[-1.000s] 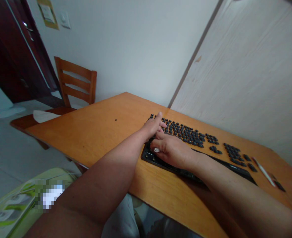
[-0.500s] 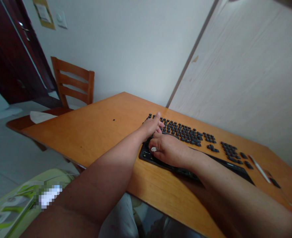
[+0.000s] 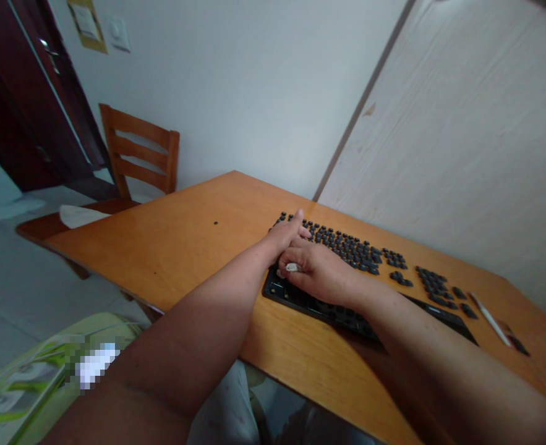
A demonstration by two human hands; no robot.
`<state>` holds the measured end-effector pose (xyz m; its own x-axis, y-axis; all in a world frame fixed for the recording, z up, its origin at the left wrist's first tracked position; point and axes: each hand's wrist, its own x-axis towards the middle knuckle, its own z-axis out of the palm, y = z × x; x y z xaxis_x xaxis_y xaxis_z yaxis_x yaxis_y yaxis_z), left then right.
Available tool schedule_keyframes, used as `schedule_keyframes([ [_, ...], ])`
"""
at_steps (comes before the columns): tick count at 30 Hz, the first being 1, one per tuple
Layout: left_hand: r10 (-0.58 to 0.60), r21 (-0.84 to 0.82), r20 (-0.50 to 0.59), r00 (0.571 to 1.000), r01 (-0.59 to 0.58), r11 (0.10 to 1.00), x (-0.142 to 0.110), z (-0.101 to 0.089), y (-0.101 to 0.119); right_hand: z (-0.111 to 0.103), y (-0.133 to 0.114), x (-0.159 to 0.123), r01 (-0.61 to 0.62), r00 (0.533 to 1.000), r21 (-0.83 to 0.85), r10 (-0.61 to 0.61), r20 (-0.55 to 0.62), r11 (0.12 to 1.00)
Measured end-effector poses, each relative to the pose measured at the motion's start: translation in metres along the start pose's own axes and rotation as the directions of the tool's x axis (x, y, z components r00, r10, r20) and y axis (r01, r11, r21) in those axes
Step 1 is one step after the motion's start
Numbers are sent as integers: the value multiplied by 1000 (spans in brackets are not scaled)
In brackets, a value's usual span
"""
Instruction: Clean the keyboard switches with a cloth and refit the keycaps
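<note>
Beneath both hands, a black keyboard (image 3: 370,272) lies on the orange wooden table (image 3: 184,247), close to the wall. The left hand (image 3: 287,235) rests on the keyboard's left end, fingers loosely extended and holding nothing, the index finger pointing forward over the top key row. The right hand (image 3: 321,272) lies just beside and partly under it, curled closed around a small white object (image 3: 294,267), apparently a cloth or wipe; its exact nature cannot be told. To work the keys well, the left hand should steady the keyboard while the right applies light, even pressure. Well to the right of both hands lies a white pen (image 3: 488,312).
</note>
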<state>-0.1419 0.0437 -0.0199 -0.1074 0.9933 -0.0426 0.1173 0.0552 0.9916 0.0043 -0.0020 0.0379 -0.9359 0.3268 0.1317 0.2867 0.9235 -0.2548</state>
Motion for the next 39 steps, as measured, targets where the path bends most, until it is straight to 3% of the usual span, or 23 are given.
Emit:
schedule_keyframes([
  [8, -125, -162, 79, 989, 137, 977, -2, -1, 10, 14, -12, 5, -23, 999, -12, 22, -40, 1000],
  [15, -105, -181, 75, 992, 117, 977, -2, -1, 7, 19, -2, 9, -24, 999, 204, 29, -22, 979],
  [21, -113, -162, 75, 991, 124, 979, -1, 0, 7, 20, -7, 8, -82, 994, 54, 86, -72, 995],
  [25, -116, -174, 62, 991, 125, 977, -5, 1, 11, 19, -7, 9, -95, 995, 125, 95, 3, 988],
  [30, -105, -170, 70, 992, 116, 979, -7, 0, 11, 20, -7, 9, -114, 989, 69, 119, -84, 991],
  [35, -97, -182, 65, 993, 108, 977, -4, 0, 9, 21, -7, 8, -90, 996, 156, 93, -12, 984],
  [39, -87, -190, 64, 994, 98, 977, -4, -1, 8, 17, -6, 7, -83, 995, 228, 93, -31, 970],
])
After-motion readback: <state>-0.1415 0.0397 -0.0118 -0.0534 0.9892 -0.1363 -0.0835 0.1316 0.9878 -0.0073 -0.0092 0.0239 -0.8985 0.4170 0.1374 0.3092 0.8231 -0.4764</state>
